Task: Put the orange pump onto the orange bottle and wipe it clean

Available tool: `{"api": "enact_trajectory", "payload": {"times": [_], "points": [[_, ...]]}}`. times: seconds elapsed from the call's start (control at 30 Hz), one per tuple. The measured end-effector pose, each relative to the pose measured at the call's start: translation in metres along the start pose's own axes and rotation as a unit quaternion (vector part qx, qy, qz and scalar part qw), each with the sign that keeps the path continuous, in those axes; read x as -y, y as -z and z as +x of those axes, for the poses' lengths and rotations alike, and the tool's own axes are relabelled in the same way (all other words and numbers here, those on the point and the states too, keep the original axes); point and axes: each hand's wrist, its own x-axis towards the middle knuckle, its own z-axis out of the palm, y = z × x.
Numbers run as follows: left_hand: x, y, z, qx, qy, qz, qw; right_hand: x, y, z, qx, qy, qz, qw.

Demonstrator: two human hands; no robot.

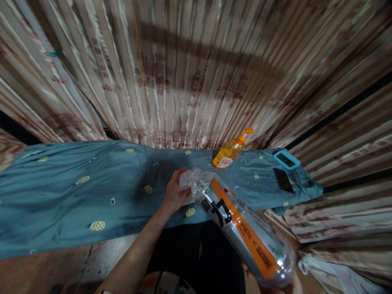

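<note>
The bottle [241, 228] is the landmark here: a large clear plastic one with an orange-striped label, held in the air over the near edge of the blue cloth [61, 196]. Its long axis runs on a slant — neck up and away toward the left, base down toward the lower right, close to the camera.

The left hand [175, 192] is at the neck end, fingers curled around the top of the bottle where some crinkled clear plastic bunches up; it is grasping there, though whether it has the cap itself or only the wrapping cannot be told. The right hand [284, 288] is at the opposite end, under the base, and only a sliver of it shows at the bottom edge, so it seems to cradle the bottle from below, but its grip cannot be made out. The left hand is thus the one nearer the opening.

Beyond the neck end, farther back on the cloth, a small yellow bottle [231, 151] with an orange cap lies on its side. To the right of that lie a black phone [283, 180] and a device with a light-blue frame [286, 159], close together. The cloth covers a long flat surface — patterned curtains [183, 73] hang all around behind it.
</note>
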Motion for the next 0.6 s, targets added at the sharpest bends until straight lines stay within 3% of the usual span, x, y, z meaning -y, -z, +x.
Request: {"api": "enact_trajectory", "payload": {"times": [0.2,0.6], "points": [[0.001,0.001,0.001,-0.001,-0.008,0.004,1.0,-0.009,0.006,0.012,0.01,-0.018,-0.015,1.0],[0.003,0.0,0.0,0.004,-0.007,0.006,1.0,-0.027,0.02,0.009,0.025,0.083,-0.045,0.995]]}}
